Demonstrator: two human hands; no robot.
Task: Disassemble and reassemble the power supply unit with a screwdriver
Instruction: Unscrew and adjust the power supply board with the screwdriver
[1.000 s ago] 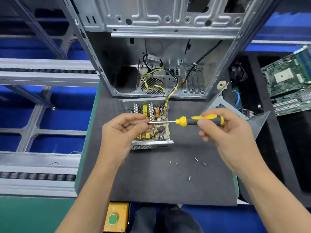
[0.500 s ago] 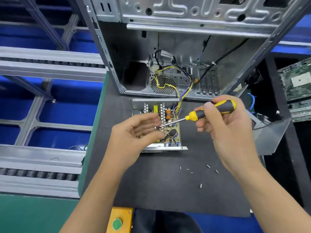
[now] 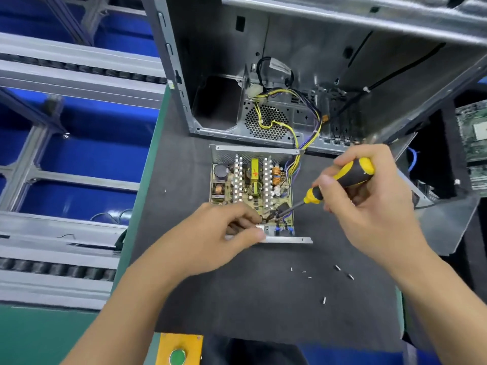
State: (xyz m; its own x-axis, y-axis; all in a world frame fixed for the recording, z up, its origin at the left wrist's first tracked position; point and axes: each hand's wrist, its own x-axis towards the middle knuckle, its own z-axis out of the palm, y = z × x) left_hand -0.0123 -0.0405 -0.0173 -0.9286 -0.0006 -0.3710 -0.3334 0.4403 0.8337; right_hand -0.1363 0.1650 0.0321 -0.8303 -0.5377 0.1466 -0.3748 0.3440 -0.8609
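Plenty of bare dark mat [image 3: 237, 306] is left open toward the near edge, though a scatter of loose screws [image 3: 324, 300] is spread across its right part. The far side is walled off by the open computer case [image 3: 303, 75], and the gap between it and the power supply [image 3: 251, 191] is crossed by a bundle of wires [image 3: 307, 133] (yellow mostly). The near end of the supply is covered by the left hand [image 3: 218, 238]; the right side is blocked by the right hand [image 3: 369, 206], the slanted screwdriver [image 3: 340, 180] and a loose metal cover [image 3: 445, 225]. Left of the supply a clear strip of mat is found.
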